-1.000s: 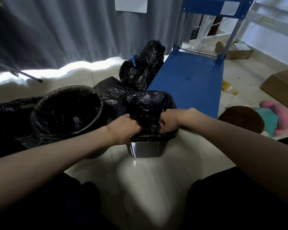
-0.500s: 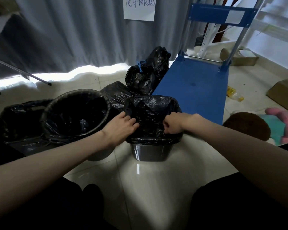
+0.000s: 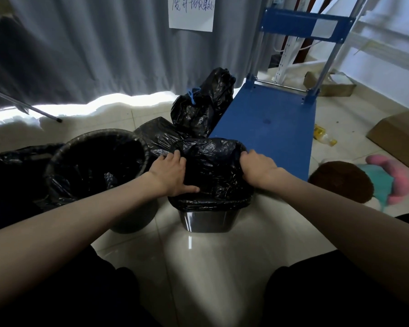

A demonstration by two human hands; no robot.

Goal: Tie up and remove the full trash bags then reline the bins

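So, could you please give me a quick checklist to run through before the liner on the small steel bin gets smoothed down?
1. Liner folded over near rim: ok.
2. Left hand flat on liner: ok.
3. Right hand at right rim, fingers curled over edge: ok.
4. Liner over far rim: cannot tell.
5. Steel bin upright on floor: ok.
6. Round bin beside it lined: ok.

Single head-worn wide-angle view, looking forward and down, close over the floor (image 3: 213, 251), facing the curtain (image 3: 92, 48)

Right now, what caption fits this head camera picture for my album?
Both hands, left hand and right hand, spread a black liner over the small metal bin.
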